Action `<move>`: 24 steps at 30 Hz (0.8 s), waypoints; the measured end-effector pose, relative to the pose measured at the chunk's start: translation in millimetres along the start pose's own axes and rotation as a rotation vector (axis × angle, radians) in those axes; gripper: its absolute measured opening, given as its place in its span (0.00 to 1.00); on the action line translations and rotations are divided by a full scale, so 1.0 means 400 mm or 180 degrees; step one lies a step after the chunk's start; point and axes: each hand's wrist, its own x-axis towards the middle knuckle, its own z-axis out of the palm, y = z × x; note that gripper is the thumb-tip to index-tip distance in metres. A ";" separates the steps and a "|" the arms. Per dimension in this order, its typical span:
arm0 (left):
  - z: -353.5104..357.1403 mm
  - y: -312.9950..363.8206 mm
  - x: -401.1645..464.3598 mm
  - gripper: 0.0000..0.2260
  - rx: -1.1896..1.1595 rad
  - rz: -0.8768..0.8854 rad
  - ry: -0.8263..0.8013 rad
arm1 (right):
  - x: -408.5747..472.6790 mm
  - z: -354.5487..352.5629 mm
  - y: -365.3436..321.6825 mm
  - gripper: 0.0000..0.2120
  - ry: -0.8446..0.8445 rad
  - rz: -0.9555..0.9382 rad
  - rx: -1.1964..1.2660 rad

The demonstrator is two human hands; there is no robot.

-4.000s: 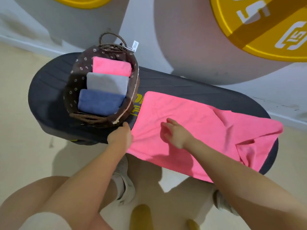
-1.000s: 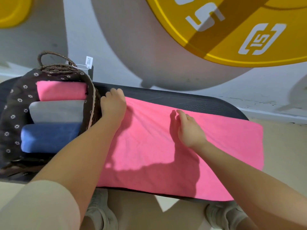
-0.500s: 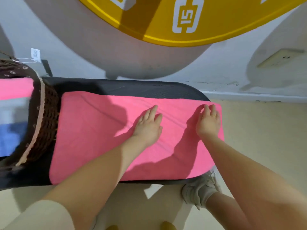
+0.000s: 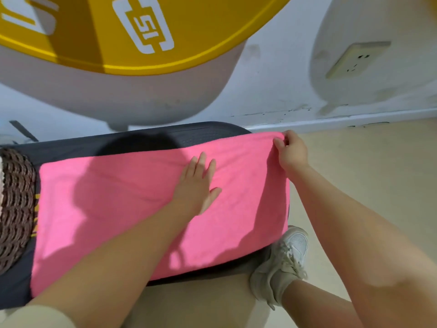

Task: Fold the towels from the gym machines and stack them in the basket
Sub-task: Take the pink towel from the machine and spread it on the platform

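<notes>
On the dark bench (image 4: 201,134), the right hand (image 4: 292,151) has left its flat press and now pinches the pink towel's (image 4: 118,197) far right corner; the left hand (image 4: 197,185) stays flat mid-towel, fingers straight and slightly spread. One towel, one wicker basket (image 4: 14,204) touching its left edge. Beige floor, white wall, one socket (image 4: 354,59), yellow "15" disc (image 4: 142,31).
</notes>
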 end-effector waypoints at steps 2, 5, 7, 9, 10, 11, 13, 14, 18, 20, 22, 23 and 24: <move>0.005 0.001 0.000 0.34 -0.0045 -0.0178 0.0113 | -0.007 0.001 0.014 0.18 -0.0211 0.0157 -0.0001; 0.006 0.019 -0.027 0.32 -0.0045 0.0087 0.0637 | -0.074 0.000 0.084 0.29 -0.0364 0.0700 0.0144; 0.018 0.039 -0.049 0.29 -0.0053 0.0567 0.0738 | -0.135 -0.002 0.158 0.28 -0.0565 0.1049 0.0442; 0.035 0.065 -0.079 0.28 -0.0076 0.0996 0.0624 | -0.192 -0.006 0.222 0.28 -0.0803 0.1310 0.0671; 0.045 0.078 -0.094 0.28 -0.0091 0.1180 0.0626 | -0.221 -0.011 0.241 0.27 -0.0872 0.1378 0.0763; 0.058 0.090 -0.109 0.27 -0.0120 0.1309 0.0598 | -0.245 -0.013 0.261 0.26 -0.0896 0.1403 0.0837; 0.076 0.112 -0.138 0.24 -0.0173 0.1420 0.0544 | -0.288 -0.019 0.285 0.23 -0.1001 0.1485 0.0930; 0.081 0.124 -0.153 0.23 -0.0187 0.1418 0.0543 | -0.308 -0.021 0.291 0.19 -0.1044 0.1536 0.1034; 0.080 0.144 -0.194 0.19 -0.0149 0.1360 0.0284 | -0.355 -0.017 0.296 0.08 -0.1071 0.1684 0.1321; 0.080 0.144 -0.201 0.19 -0.0205 0.1371 0.0208 | -0.370 -0.017 0.287 0.07 -0.1008 0.1930 0.1752; 0.073 0.148 -0.202 0.18 -0.0195 0.1248 0.0106 | -0.379 -0.019 0.275 0.07 -0.0929 0.2193 0.2200; 0.068 0.151 -0.203 0.18 -0.0179 0.1153 0.0033 | -0.380 -0.021 0.270 0.09 -0.0849 0.2204 0.2292; 0.062 0.156 -0.204 0.18 -0.0199 0.1055 -0.0044 | -0.381 -0.024 0.261 0.11 -0.0725 0.2089 0.2262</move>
